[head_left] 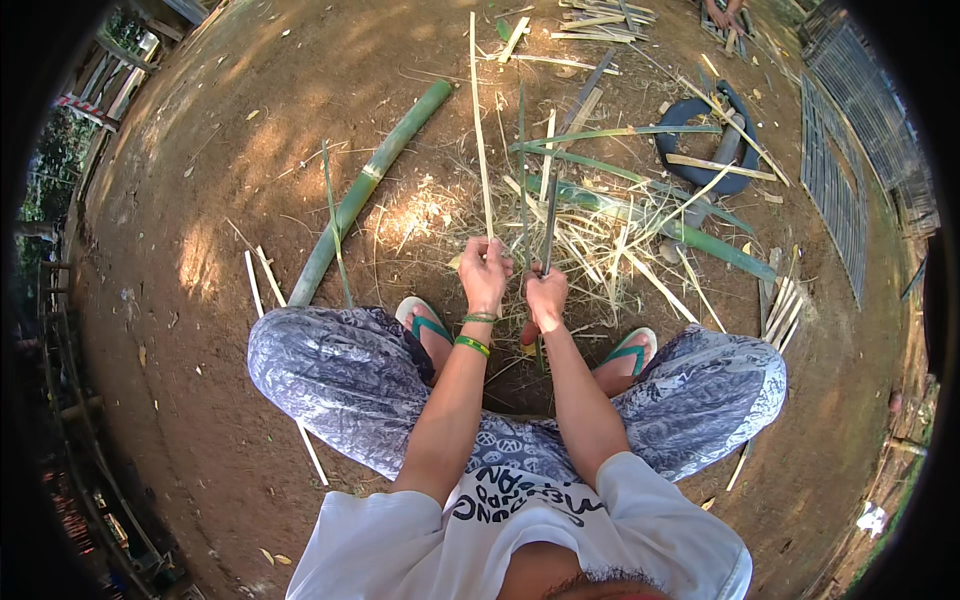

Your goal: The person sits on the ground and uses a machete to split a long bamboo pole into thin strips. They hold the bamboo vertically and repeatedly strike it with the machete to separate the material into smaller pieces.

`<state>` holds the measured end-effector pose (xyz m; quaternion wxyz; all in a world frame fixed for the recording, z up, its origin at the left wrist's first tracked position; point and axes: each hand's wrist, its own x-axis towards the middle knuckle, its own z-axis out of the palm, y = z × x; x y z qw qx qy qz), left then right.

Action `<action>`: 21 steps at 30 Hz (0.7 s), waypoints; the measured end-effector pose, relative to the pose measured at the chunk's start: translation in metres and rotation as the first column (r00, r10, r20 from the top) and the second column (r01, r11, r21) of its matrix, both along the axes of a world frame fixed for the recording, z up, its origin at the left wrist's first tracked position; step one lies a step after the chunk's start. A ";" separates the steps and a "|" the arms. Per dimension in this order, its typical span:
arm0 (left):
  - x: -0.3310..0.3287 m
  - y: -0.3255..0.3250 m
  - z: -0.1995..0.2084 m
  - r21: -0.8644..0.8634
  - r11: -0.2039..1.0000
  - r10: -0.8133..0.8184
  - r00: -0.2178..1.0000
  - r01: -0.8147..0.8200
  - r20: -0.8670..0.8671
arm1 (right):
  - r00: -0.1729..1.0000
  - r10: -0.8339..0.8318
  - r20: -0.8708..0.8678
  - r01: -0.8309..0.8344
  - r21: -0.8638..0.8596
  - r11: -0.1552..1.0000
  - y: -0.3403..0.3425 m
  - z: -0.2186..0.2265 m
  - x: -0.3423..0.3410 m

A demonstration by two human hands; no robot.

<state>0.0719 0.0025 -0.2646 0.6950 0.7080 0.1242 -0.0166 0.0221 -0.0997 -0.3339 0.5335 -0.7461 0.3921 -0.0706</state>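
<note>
My left hand (484, 270) is closed on the lower end of a long, pale bamboo strip (478, 120), which points away from me. Close beside it, my right hand (545, 297) grips a knife (550, 225) with a long, narrow dark blade standing up from the fist; a brown end of its handle shows below. A thin green bamboo strip (522, 160) runs between the two hands, and whether a finger touches it I cannot tell. Both hands are between my knees, over ground covered with bamboo shavings (600, 240).
A green bamboo pole (370, 175) slants at the left. Split green bamboo (720, 250) and a dark ring, perhaps a tyre (670, 150), lie at the right. Strips are piled at the far side (600, 18). Another person's hands (725, 14) show at far right, near slatted panels (835, 190).
</note>
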 end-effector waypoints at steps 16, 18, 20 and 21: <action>-0.042 0.034 -0.103 -0.288 0.944 0.031 0.913 -0.160 -0.406 | 0.992 -0.027 0.126 -0.067 0.682 0.728 -0.016 0.030 0.020; -0.046 0.042 -0.109 -0.340 0.926 -0.026 0.871 -0.164 -0.491 | 0.997 0.013 0.074 -0.060 0.675 0.735 -0.013 0.017 0.016; -0.055 0.044 -0.114 -0.393 0.904 -0.061 0.859 -0.169 -0.509 | 1.000 0.013 0.027 -0.029 0.694 0.719 -0.008 0.010 0.011; -0.059 0.045 -0.118 -0.421 0.890 -0.077 0.853 -0.174 -0.517 | 1.000 0.024 0.019 -0.031 0.688 0.725 -0.006 0.009 0.011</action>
